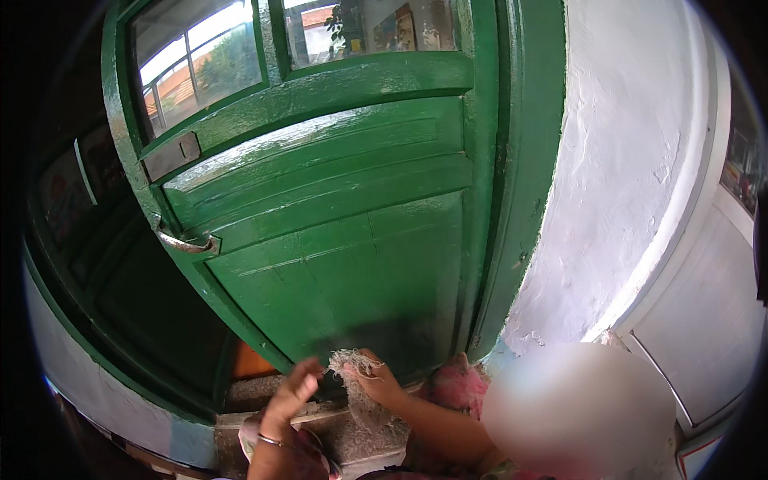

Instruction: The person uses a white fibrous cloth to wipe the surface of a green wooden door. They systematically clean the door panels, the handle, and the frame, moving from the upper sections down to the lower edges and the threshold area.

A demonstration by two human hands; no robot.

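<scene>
In my right hand (pixel 381 386) is a ragged whitish-grey cloth (pixel 352 364) with frayed, stringy edges, its upper end bunched and a limp, net-like part hanging below. My fingers are closed around it. Just to its left, my left hand (pixel 298 390) is raised, apart from the cloth, with a thin bangle (pixel 270 440) on the wrist. Its fingers look stretched out and a little blurred, with nothing visible in them. Both hands are in front of the lower panel of a green wooden door (pixel 352 272).
A worn metal handle (pixel 188 242) and a metal plate (pixel 172 156) sit on the door's left side. Dark space shows past that edge. A stone step (pixel 372 440) lies below my hands. To the right are the green frame (pixel 524 176) and a white wall (pixel 624 144); a blurred patch covers the lower right.
</scene>
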